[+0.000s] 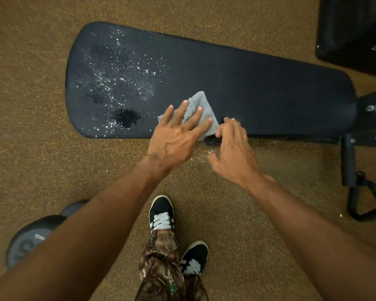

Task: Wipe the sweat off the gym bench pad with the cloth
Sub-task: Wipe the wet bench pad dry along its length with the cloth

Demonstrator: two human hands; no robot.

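The left hand [174,135] presses spread fingers flat on the grey cloth [199,98] at the bench pad's [258,83] near edge. The right hand [232,148] curls at the cloth's right corner; whether it pinches is unclear. Sweat [117,83] beads to the left.

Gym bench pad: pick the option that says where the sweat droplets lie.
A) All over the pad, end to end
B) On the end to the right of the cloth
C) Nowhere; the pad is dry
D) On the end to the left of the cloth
D: the sweat droplets glisten on the gym bench pad left of the cloth, which the left hand presses flat; the pad to the right looks dry.
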